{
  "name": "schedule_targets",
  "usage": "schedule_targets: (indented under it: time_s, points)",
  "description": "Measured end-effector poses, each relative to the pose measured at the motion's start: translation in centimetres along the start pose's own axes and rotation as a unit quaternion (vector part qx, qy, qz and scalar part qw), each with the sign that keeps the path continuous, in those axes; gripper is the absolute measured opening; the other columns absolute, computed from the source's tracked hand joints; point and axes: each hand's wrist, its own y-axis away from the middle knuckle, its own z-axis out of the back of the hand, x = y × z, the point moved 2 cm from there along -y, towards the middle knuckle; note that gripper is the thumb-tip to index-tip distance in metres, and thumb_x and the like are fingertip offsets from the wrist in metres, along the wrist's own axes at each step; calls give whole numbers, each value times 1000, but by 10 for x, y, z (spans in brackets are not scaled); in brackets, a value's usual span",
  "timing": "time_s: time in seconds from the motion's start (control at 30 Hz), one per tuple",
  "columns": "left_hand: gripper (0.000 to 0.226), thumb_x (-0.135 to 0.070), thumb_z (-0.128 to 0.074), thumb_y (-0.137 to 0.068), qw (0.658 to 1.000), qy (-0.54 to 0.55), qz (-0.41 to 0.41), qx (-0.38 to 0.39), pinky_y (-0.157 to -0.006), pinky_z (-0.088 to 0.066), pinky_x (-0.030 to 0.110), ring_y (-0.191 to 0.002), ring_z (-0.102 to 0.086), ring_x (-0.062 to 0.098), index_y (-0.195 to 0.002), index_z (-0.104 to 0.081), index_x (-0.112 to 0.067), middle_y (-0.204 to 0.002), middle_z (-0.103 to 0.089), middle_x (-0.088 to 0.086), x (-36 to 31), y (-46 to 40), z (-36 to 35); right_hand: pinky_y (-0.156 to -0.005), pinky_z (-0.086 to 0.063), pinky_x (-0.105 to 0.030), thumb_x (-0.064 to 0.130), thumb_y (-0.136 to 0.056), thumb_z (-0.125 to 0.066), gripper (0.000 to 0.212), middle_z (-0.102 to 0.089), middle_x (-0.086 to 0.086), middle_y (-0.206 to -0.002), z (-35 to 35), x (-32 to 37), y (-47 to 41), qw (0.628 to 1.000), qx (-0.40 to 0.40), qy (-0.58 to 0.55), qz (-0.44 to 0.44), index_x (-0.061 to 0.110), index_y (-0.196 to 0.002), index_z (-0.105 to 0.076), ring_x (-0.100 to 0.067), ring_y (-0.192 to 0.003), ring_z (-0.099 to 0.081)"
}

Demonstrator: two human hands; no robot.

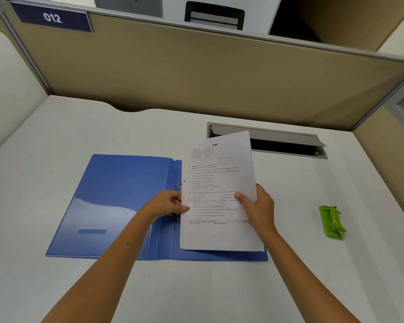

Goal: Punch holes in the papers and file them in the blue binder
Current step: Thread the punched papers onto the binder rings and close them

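Both hands, left (167,203) and right (258,202), pinch the papers (217,197) by their side edges over the open binder (117,201); punch (332,222) lies well right on the surface (219,287).

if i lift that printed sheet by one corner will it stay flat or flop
Probably flop: the printed sheet looks like thin single paper, held at both edges by the left hand and right hand. Likely very light, and easy to crease.

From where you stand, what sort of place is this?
Most likely an office cubicle. A tan partition walls off a white desk, a numbered sign reading 012 hangs on the partition, and a cable hatch is set into the desk. An office chair shows beyond.
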Motion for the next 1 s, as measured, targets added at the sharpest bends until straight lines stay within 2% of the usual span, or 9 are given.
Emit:
schedule_targets:
  time_s: [0.13,0.2,0.37,0.5,0.57,0.63,0.77,0.87,1.0]
  points:
    - [19,-20,-76,-78,1000,-21,13,-5,-80,-58,32,-86,-69,18,-91,-61,-17,-94,-73,3,2,-3,0,-74,-51,-23,28,-84,-68,43,-64,-6,-117,3,-6,-2,1000,-2,6,-6,12,-121,-54,-16,-91,-60]
    - [23,-24,-76,-79,999,-5,23,-35,-75,-59,31,-81,-69,19,-92,-60,-15,-89,-72,5,4,-4,1,-75,-51,-25,28,-84,-68,43,-64,-7,-118,4,-9,-4,1000,-1,11,-10,12,-122,-54,-16,-91,-60]
    - [19,-28,-70,-84,977,41,6,-207,-54,-54,23,-58,-61,15,-84,-55,-17,-73,-63,4,4,-7,6,-79,-51,-27,28,-84,-68,45,-64,-7,-119,2,-15,-6,1000,3,12,-20,11,-123,-53,-16,-93,-60]
    - [17,-28,-65,-88,950,-2,-66,-306,-59,-42,21,-65,-53,8,-94,-57,-14,-76,-58,0,-10,-15,12,-84,-54,-33,30,-87,-64,43,-64,-8,-119,0,-16,-8,1000,2,4,-24,10,-124,-54,-20,-97,-62]
    - [18,-29,-58,-92,949,-31,-92,-298,-62,-40,20,-70,-53,5,-97,-62,-12,-83,-60,-1,-20,-21,11,-86,-54,-36,31,-88,-62,42,-64,-8,-119,0,-17,-10,1000,0,3,-26,10,-122,-55,-22,-99,-63]
    - [24,-31,-54,-94,963,-62,-94,-246,-63,-43,20,-74,-57,12,-94,-65,-10,-85,-63,4,-28,-29,9,-86,-55,-37,32,-88,-61,40,-64,-9,-118,-1,-18,-12,1000,-3,7,-28,10,-121,-55,-23,-100,-63]
    - [24,-27,-61,-90,982,-33,-70,-172,-82,-53,38,-90,-64,28,-97,-64,-4,-98,-68,14,-28,-42,6,-86,-55,-35,32,-89,-61,39,-65,-8,-117,-2,-23,-14,999,-6,7,-32,9,-120,-56,-22,-99,-63]
    - [13,-23,-63,-89,981,-4,-63,-182,-70,-52,26,-86,-63,21,-92,-62,-11,-94,-68,6,-24,-46,5,-85,-55,-34,33,-88,-61,38,-65,-5,-116,-3,-26,-15,999,-3,2,-33,10,-119,-57,-21,-98,-63]
    - [8,-20,-63,-90,972,24,-68,-225,-62,-46,18,-78,-60,16,-87,-62,-13,-86,-66,1,-19,-45,7,-76,-50,-20,33,-88,-60,35,-62,2,-110,-6,-28,-15,1000,3,-4,-26,14,-117,-56,-13,-93,-60]
